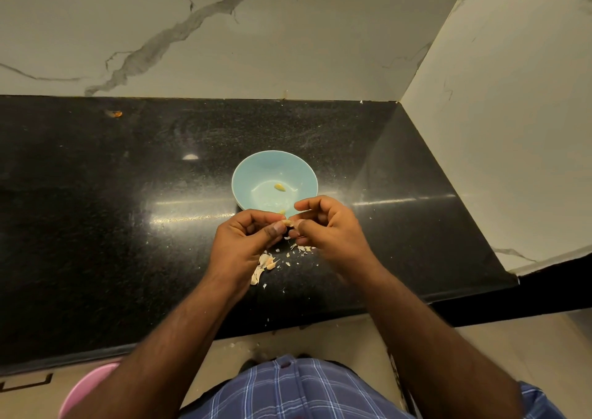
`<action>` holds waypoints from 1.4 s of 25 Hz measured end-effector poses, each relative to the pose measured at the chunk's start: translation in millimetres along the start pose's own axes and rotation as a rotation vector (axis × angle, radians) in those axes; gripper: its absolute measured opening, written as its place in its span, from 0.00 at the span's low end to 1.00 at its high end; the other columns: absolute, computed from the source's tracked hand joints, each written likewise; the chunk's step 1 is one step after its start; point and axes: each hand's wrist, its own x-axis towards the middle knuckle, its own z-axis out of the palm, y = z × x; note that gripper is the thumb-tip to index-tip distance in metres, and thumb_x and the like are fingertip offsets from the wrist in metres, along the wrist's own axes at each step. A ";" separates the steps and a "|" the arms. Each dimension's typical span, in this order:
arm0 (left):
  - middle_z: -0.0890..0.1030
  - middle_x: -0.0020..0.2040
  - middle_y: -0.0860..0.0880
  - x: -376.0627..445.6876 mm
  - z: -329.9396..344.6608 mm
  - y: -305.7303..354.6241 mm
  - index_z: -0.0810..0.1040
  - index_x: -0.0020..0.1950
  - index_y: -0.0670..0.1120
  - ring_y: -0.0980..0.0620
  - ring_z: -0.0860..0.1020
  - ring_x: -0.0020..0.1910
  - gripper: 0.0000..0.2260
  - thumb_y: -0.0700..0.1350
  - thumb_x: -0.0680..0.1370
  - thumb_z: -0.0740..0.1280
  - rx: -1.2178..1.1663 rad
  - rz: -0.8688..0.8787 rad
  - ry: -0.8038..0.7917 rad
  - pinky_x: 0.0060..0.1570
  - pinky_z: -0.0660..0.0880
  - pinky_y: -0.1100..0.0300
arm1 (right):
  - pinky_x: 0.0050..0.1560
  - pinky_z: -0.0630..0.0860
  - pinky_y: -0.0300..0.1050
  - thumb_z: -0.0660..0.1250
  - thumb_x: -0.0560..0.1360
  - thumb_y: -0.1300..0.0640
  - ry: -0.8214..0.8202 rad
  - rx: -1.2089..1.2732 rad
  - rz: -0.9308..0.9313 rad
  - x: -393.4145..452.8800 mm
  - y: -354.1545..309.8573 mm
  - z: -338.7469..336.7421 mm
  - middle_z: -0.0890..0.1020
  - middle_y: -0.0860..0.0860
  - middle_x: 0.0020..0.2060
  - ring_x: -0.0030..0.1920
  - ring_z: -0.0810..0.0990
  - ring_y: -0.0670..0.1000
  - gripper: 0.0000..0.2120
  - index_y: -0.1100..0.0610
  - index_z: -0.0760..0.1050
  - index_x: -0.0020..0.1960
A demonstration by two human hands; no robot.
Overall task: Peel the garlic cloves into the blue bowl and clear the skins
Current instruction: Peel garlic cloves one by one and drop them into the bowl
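A: Status, left to right?

B: Pink round object [88,389] at 7 o'clock, low beside the black granite counter [96,226], mostly cut off. Orange speck [117,113] on the counter at 10 o'clock, by the marble wall [224,34].

A: Hands?

B: Left hand [238,245] just below centre, fingers curled in, thumb and forefinger pinching a garlic clove [287,223]. Right hand [330,226] meets it at the same clove: thumb and forefinger tips on it, other fingers curled loosely above. Both are working the one clove, at the near rim of the blue bowl [253,171].

A: Bowl contents?

B: Bowl sits at centre. One peeled clove [280,187] on its floor, a second yellowish piece [282,212] at the near wall, partly hidden by the fingers.

A: Skins?

B: Pile of garlic skins [264,266] on the counter at 6 o'clock from the bowl, under the hands. Small flakes [301,249] scattered beside it, a few more on the floor [243,344] past the counter edge.

A: Right side?

B: Marble side wall [512,130] at 3 o'clock.
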 end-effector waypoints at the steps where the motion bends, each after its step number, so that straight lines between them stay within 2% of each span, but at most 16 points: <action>1: 0.86 0.48 0.39 -0.1 0.4 -0.3 0.84 0.50 0.38 0.42 0.86 0.51 0.12 0.41 0.69 0.74 0.006 -0.004 0.000 0.51 0.83 0.55 | 0.46 0.82 0.46 0.70 0.76 0.68 0.001 0.027 0.008 0.1 -0.6 -0.5 0.86 0.57 0.45 0.47 0.86 0.57 0.11 0.55 0.78 0.55; 4: 0.87 0.46 0.41 -0.3 1.3 -0.9 0.84 0.49 0.39 0.45 0.86 0.49 0.13 0.43 0.68 0.75 0.050 0.008 0.015 0.49 0.83 0.57 | 0.44 0.81 0.45 0.72 0.75 0.68 -0.001 0.107 0.039 0.0 -1.2 -0.2 0.86 0.57 0.42 0.43 0.86 0.55 0.10 0.58 0.78 0.55; 7: 0.87 0.45 0.43 0.9 0.5 -3.6 0.84 0.48 0.41 0.45 0.84 0.47 0.11 0.42 0.68 0.74 0.035 -0.023 0.029 0.45 0.82 0.60 | 0.43 0.80 0.45 0.72 0.75 0.68 0.006 0.128 0.062 0.6 0.6 -1.0 0.86 0.58 0.42 0.43 0.86 0.53 0.12 0.57 0.78 0.56; 11: 0.85 0.43 0.40 -0.6 2.9 -8.7 0.85 0.46 0.41 0.44 0.80 0.43 0.07 0.39 0.68 0.74 -0.095 -0.101 0.023 0.39 0.80 0.62 | 0.45 0.81 0.45 0.72 0.76 0.66 0.015 0.007 0.016 -2.0 5.4 0.1 0.85 0.58 0.44 0.42 0.84 0.52 0.11 0.56 0.78 0.56; 15: 0.85 0.41 0.43 -6.4 11.9 -7.0 0.84 0.46 0.40 0.53 0.81 0.38 0.07 0.39 0.69 0.73 -0.177 -0.163 0.003 0.35 0.78 0.66 | 0.47 0.84 0.44 0.73 0.77 0.62 0.017 -0.127 -0.030 -6.1 8.5 0.5 0.84 0.51 0.43 0.45 0.84 0.48 0.09 0.55 0.78 0.55; 19: 0.83 0.39 0.48 -7.8 15.2 -6.0 0.82 0.47 0.43 0.58 0.78 0.35 0.06 0.40 0.70 0.72 -0.239 -0.232 0.017 0.31 0.73 0.68 | 0.51 0.84 0.53 0.71 0.77 0.61 0.058 -0.242 -0.041 -6.1 15.4 -7.0 0.84 0.49 0.42 0.46 0.84 0.49 0.07 0.52 0.79 0.53; 21: 0.82 0.40 0.49 -8.2 14.9 -5.5 0.82 0.48 0.43 0.58 0.77 0.35 0.07 0.41 0.71 0.71 -0.272 -0.272 0.013 0.31 0.72 0.68 | 0.51 0.84 0.53 0.71 0.76 0.62 0.067 -0.283 -0.046 -6.6 17.9 -12.1 0.85 0.49 0.42 0.45 0.84 0.49 0.07 0.51 0.81 0.51; 24: 0.83 0.40 0.50 -8.8 14.1 -5.9 0.81 0.48 0.44 0.58 0.79 0.36 0.08 0.41 0.70 0.72 -0.273 -0.304 0.017 0.32 0.73 0.68 | 0.53 0.83 0.50 0.73 0.75 0.63 0.067 -0.286 -0.037 -7.3 19.6 -19.0 0.86 0.48 0.43 0.46 0.85 0.45 0.09 0.50 0.83 0.49; 27: 0.84 0.42 0.49 -8.5 12.3 -7.2 0.82 0.48 0.44 0.57 0.80 0.37 0.06 0.40 0.71 0.72 -0.241 -0.297 0.027 0.32 0.75 0.68 | 0.55 0.83 0.53 0.72 0.77 0.61 0.035 -0.150 -0.022 -8.7 16.0 -18.4 0.87 0.50 0.45 0.49 0.85 0.50 0.06 0.53 0.84 0.53; 29: 0.85 0.42 0.48 -9.1 11.7 -8.0 0.82 0.49 0.43 0.57 0.82 0.38 0.05 0.37 0.75 0.70 -0.212 -0.287 0.026 0.33 0.76 0.68 | 0.52 0.84 0.49 0.73 0.77 0.60 -0.011 -0.046 -0.042 -11.3 10.9 -14.8 0.87 0.52 0.46 0.49 0.86 0.51 0.06 0.55 0.83 0.54; 32: 0.85 0.42 0.47 -10.0 11.4 -8.0 0.82 0.52 0.41 0.56 0.82 0.38 0.05 0.34 0.79 0.68 -0.172 -0.282 0.025 0.33 0.77 0.68 | 0.45 0.81 0.39 0.75 0.75 0.62 -0.014 -0.017 -0.089 -14.3 8.5 -9.4 0.87 0.51 0.42 0.44 0.86 0.47 0.07 0.59 0.82 0.53; 35: 0.84 0.42 0.45 -11.3 10.1 -7.4 0.82 0.52 0.41 0.56 0.80 0.37 0.05 0.35 0.80 0.67 -0.186 -0.308 0.015 0.33 0.76 0.68 | 0.44 0.80 0.37 0.74 0.75 0.66 0.000 -0.016 -0.079 -12.4 13.2 -6.6 0.86 0.50 0.40 0.43 0.85 0.45 0.08 0.62 0.82 0.54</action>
